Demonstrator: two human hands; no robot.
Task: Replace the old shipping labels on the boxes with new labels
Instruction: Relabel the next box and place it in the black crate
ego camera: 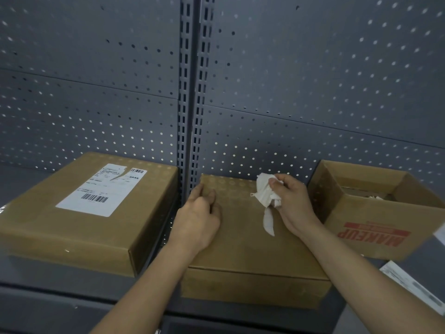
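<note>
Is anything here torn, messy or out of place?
Yes. The white label on the left box has a rip running in from its top edge. Also, the right hand grips a crumpled label, with a torn strip dangling, over the middle box, whose top is bare.

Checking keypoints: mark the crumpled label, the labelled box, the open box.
crumpled label [263, 191]: head view, wadded middle.
labelled box [131, 208]: head view, bare top right of its sticker.
open box [361, 227]: head view, front wall.
</note>
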